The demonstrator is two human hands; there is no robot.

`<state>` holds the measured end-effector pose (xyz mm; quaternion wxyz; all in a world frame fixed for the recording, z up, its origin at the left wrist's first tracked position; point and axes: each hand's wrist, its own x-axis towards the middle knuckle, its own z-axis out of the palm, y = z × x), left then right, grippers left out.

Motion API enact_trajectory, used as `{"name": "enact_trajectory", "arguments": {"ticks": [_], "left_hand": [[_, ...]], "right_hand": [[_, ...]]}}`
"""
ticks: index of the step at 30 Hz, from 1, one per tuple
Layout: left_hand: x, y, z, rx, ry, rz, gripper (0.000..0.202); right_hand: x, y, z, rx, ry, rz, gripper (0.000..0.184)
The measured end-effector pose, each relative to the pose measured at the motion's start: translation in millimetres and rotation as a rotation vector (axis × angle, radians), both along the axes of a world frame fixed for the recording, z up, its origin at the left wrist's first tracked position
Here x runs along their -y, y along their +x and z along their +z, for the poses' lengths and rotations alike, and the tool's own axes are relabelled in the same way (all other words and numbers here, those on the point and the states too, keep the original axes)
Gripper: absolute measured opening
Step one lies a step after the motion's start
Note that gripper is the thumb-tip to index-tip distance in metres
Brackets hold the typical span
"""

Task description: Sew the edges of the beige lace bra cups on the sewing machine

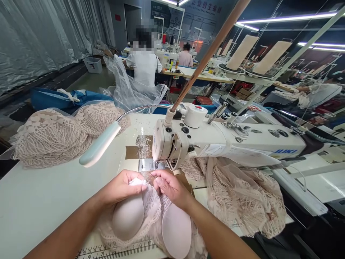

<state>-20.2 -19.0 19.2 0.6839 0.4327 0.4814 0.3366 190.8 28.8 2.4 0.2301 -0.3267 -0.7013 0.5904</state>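
A pale pink lace bra (129, 219) with two moulded cups lies at the table's front edge, just before the sewing machine (194, 136). My left hand (125, 185) is closed on the lace above the left cup, thumb on top. Close beside it, my right hand (168, 185) pinches at the bra's lace edge near the middle, fingertips together; a small thin piece shows at them, too fine to name. Both hands are just in front of the needle area (155, 164). The lower part of the bra spreads over a printed ruler (115, 251).
Bundled beige lace pieces (56, 133) lie at the left, and more lace (245, 198) is heaped right of the machine. A lamp (101, 144) on a bent neck reaches over the table (35, 205). Thread cones (244, 52) stand behind. Other people sit at machines farther back.
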Motion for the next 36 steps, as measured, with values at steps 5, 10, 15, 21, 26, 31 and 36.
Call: {"name": "enact_trajectory", "arguments": {"ticks": [5, 10, 15, 21, 26, 31, 36], "left_hand": [[-0.9, 1.8, 3.9, -0.025, 0.023, -0.011, 0.033], [-0.5, 2.3, -6.1, -0.085, 0.047, -0.047, 0.036], [-0.8, 4.9, -9.8, -0.098, 0.041, -0.067, 0.039], [-1.0, 4.9, -10.0, -0.091, 0.04, -0.077, 0.038], [-1.4, 8.6, -8.3, -0.114, 0.082, -0.08, 0.042], [1.3, -1.9, -6.9, -0.234, 0.048, -0.102, 0.043], [-8.5, -24.1, -24.1, -0.259, 0.003, -0.262, 0.033]], "right_hand": [[-0.5, 1.6, 1.8, 0.002, 0.041, -0.002, 0.028], [3.8, -4.5, 10.7, 0.104, 0.032, -0.012, 0.019], [6.8, -10.9, 15.2, 0.114, 0.05, -0.045, 0.017], [6.5, -10.2, 10.7, 0.061, 0.064, -0.079, 0.011], [4.0, -11.5, 8.7, -0.016, -0.102, -0.093, 0.029], [3.2, -11.8, 6.1, 0.114, -0.056, -0.085, 0.02], [-4.9, -1.7, 7.0, 0.209, 0.029, -0.009, 0.021]]}}
